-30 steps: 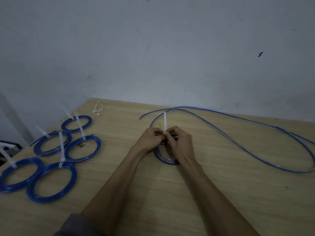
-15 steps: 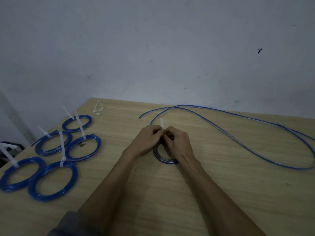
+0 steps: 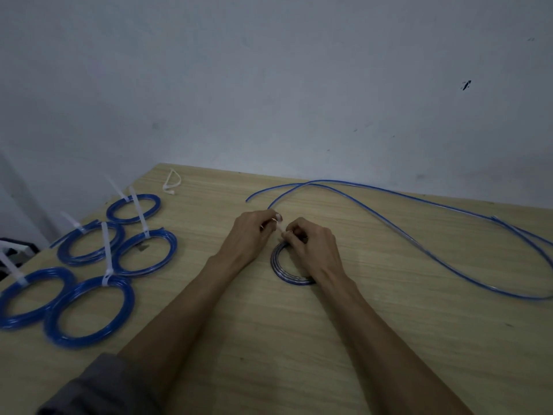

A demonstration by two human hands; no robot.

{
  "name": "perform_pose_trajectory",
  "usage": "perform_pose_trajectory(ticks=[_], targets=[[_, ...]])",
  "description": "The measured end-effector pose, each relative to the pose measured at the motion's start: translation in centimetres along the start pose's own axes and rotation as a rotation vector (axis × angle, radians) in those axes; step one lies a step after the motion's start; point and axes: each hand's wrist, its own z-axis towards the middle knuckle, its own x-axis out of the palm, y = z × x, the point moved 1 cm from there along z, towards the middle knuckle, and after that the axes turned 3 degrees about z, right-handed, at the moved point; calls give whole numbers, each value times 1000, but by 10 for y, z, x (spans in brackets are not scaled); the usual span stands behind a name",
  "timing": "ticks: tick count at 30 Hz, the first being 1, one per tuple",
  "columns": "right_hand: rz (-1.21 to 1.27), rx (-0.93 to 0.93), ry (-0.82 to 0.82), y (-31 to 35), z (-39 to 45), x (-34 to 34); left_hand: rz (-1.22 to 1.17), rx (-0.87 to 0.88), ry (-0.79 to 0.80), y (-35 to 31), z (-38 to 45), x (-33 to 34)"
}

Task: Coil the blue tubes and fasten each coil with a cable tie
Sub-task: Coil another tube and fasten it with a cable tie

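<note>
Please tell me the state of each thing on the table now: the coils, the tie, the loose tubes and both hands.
Coil in hand: wound, flat on the table, partly hidden by the right hand.
Cable tie: pinched between both hands.
Left hand: pinches the tie.
Right hand: holds the coil and tie.
Five finished coils: tied, tails sticking up.
Loose tubes: uncoiled.
Spare tie: looped, untouched.

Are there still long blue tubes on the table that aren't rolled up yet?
Yes, long uncoiled blue plastic tubes lie stretched in loose curves across the right side of the light wooden table.
</note>
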Motion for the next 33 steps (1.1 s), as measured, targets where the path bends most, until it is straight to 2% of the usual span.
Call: perform_pose_trajectory(ticks=[3, 4, 7, 8, 18, 24, 30, 33], targets=[[-43, -21, 8, -1, -1, 0, 99, 113, 0, -12, -1, -3], [-66, -30, 10, 0, -1, 0, 43, 80, 27, -18, -2, -5], [-66, -17, 10, 2, -1, -1, -369, -242, 147, -29, -4, -9], [-57, -22, 9, 2, -1, -1, -456, -278, 160, -29, -4, -9], [-63, -15, 16, 3, -2, -2, -760, -316, 218, -19, 0, -8], [-15, 19, 13, 1, -1, 0, -630, -318, 230, -4, 2, -8], [-10, 21, 8, 0, -1, 2, -594, -340, 115, -2, 3, 5], [-31, 0, 14, 0, -1, 1, -525, -296, 99, -6, 3, 9]])
